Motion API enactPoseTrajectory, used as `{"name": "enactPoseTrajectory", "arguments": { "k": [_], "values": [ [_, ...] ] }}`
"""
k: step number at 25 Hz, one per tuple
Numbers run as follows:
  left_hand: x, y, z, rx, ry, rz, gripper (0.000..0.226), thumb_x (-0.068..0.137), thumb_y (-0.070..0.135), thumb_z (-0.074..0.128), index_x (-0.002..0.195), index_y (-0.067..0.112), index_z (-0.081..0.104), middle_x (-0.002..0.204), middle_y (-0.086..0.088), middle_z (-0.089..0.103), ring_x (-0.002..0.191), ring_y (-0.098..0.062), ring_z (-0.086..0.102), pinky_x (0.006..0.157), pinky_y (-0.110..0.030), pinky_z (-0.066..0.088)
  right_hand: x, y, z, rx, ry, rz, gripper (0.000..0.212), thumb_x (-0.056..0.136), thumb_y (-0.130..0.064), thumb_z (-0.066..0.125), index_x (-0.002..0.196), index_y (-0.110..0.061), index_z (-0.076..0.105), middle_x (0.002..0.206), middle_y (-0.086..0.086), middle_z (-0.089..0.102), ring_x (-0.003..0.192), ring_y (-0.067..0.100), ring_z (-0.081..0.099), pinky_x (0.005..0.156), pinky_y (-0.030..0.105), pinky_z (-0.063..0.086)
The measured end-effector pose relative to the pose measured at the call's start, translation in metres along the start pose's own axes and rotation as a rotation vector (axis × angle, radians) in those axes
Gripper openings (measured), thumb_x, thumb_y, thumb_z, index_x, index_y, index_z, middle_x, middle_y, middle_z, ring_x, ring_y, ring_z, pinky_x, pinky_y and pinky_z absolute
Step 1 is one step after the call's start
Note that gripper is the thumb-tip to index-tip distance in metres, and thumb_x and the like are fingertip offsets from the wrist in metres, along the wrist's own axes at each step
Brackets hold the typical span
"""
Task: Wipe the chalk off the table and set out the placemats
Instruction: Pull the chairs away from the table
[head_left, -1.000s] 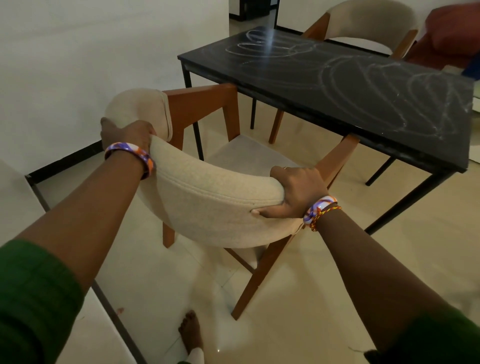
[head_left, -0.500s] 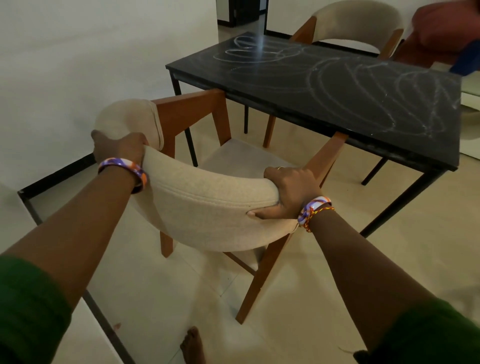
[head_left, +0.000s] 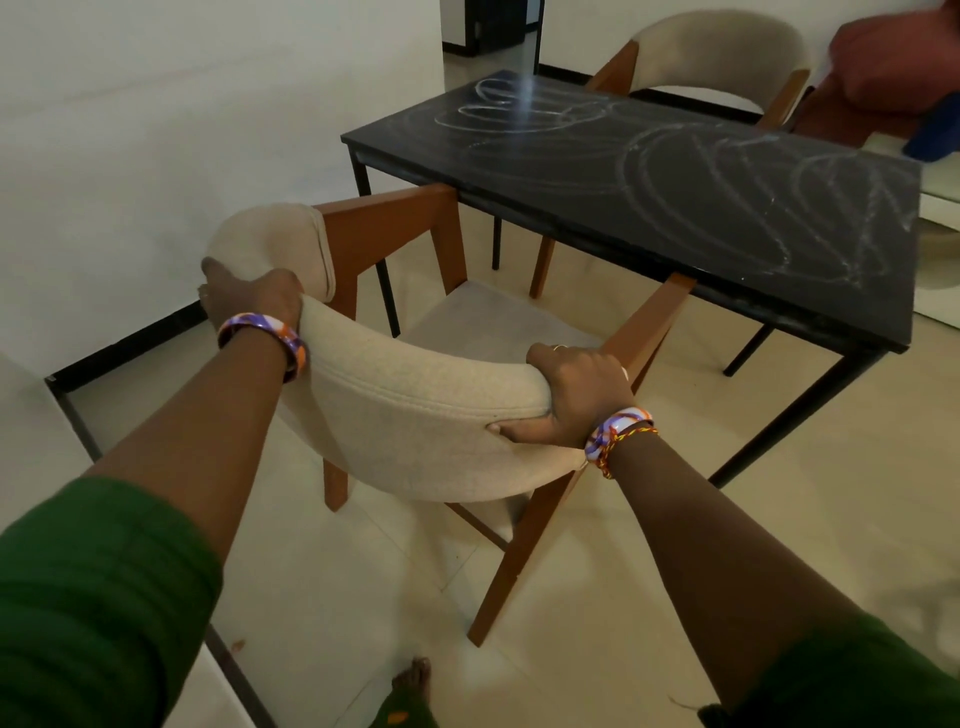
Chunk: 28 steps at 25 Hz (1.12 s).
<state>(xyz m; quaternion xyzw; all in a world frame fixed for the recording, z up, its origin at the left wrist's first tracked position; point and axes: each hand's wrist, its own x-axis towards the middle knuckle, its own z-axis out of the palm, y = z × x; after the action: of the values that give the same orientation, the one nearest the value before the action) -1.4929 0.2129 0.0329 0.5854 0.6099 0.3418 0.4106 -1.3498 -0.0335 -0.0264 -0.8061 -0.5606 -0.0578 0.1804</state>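
Note:
A black table (head_left: 649, 171) stands ahead, its top covered with white chalk loops. In front of it is a wooden chair with a curved beige backrest (head_left: 415, 415). My left hand (head_left: 254, 299) grips the left end of the backrest's top. My right hand (head_left: 576, 395) grips its right end, thumb pressed into the padding. The chair's front arms reach the table's near edge. No placemats or cloth are in view.
A second beige chair (head_left: 722, 52) stands at the table's far side. A red cushion and a blue item (head_left: 935, 130) lie at the far right. A white wall runs along the left, with a black-framed white surface (head_left: 31, 415) near my left arm. My bare foot (head_left: 413, 675) is on the tiled floor.
The chair, held in both hands, has moved forward toward the table, its front now at the table's edge. My grip is unchanged.

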Motion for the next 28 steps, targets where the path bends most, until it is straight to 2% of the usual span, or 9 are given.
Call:
{"name": "enactPoseTrajectory", "arguments": {
  "k": [4,7,10,12,14,16,21,25,28],
  "values": [
    [0.004,-0.001,-0.004,0.108,-0.010,0.025,0.077,0.086,0.020,0.056,0.150,0.016,0.013,0.154,-0.009,0.019,0.138,-0.027,0.027,0.105,-0.034,0.032,0.000,-0.004,-0.001,0.015,0.008,0.002,0.092,0.057,-0.084,0.028,0.101,-0.011,0.061,0.085,0.005,0.065,0.076,0.020,0.060,0.064,0.022,0.031],
    [0.005,0.003,-0.005,0.414,-0.012,0.110,0.072,0.089,0.033,0.049,0.147,0.007,0.017,0.151,-0.020,0.020,0.138,-0.037,0.022,0.108,-0.047,0.029,-0.004,-0.002,0.004,0.043,0.087,0.004,0.081,0.061,-0.082,0.037,0.093,-0.012,0.063,0.079,0.005,0.064,0.072,0.019,0.058,0.065,0.025,0.033],
    [-0.010,0.006,-0.002,0.955,-0.100,0.394,0.066,0.095,0.050,0.029,0.145,0.007,0.029,0.155,-0.019,0.011,0.142,-0.040,0.002,0.114,-0.051,0.011,-0.003,-0.002,0.003,0.057,0.077,-0.003,0.079,0.062,-0.081,0.038,0.092,-0.013,0.064,0.079,0.003,0.064,0.071,0.016,0.055,0.066,0.025,0.032],
    [-0.036,0.008,0.003,1.128,-0.288,0.632,0.075,0.089,0.067,0.021,0.130,0.015,0.054,0.144,-0.013,0.040,0.135,-0.035,0.026,0.110,-0.047,0.019,-0.002,0.000,0.001,0.065,0.064,-0.005,0.080,0.062,-0.082,0.037,0.094,-0.013,0.064,0.080,0.003,0.065,0.072,0.015,0.054,0.066,0.024,0.032],
    [-0.071,0.011,0.008,1.130,-0.600,0.756,0.088,0.073,0.085,0.018,0.108,0.021,0.069,0.102,-0.003,0.065,0.094,-0.021,0.057,0.082,-0.031,0.039,-0.002,0.001,-0.001,0.083,0.036,-0.004,0.082,0.061,-0.083,0.037,0.098,-0.015,0.063,0.083,0.001,0.064,0.074,0.012,0.053,0.067,0.024,0.034],
    [-0.100,0.017,0.020,1.198,-0.839,0.836,0.085,0.067,0.088,0.027,0.103,0.021,0.067,0.086,0.002,0.064,0.072,-0.012,0.055,0.066,-0.024,0.038,-0.002,0.004,-0.001,0.103,0.009,-0.008,0.080,0.061,-0.082,0.039,0.100,-0.017,0.062,0.084,0.000,0.063,0.074,0.012,0.053,0.069,0.025,0.038],
    [-0.140,0.023,0.080,1.281,-1.109,0.936,0.082,0.063,0.070,0.066,0.123,0.015,0.052,0.108,-0.003,0.061,0.092,-0.018,0.058,0.080,-0.027,0.048,-0.011,0.039,0.000,0.135,-0.079,-0.076,0.077,0.067,-0.070,0.053,0.120,-0.014,0.058,0.105,0.005,0.065,0.093,0.021,0.060,0.082,0.028,0.039],
    [-0.155,0.032,0.140,1.281,-1.261,0.933,0.085,0.065,0.061,0.071,0.131,0.015,0.045,0.120,-0.003,0.056,0.099,-0.018,0.056,0.090,-0.029,0.048,-0.029,0.100,0.001,0.071,-0.201,0.006,0.093,0.068,-0.069,0.058,0.142,-0.017,0.038,0.143,0.005,0.044,0.132,0.021,0.037,0.112,0.038,0.026],
    [-0.169,0.034,0.190,1.095,-1.281,0.927,0.070,0.078,0.044,0.069,0.135,0.014,0.042,0.128,-0.005,0.052,0.095,-0.016,0.052,0.085,-0.025,0.045,-0.024,0.138,0.004,-0.060,-0.261,0.004,0.097,0.067,-0.050,0.076,0.144,-0.009,0.034,0.149,0.012,0.036,0.140,0.027,0.029,0.115,0.040,0.017]
  ]
}}
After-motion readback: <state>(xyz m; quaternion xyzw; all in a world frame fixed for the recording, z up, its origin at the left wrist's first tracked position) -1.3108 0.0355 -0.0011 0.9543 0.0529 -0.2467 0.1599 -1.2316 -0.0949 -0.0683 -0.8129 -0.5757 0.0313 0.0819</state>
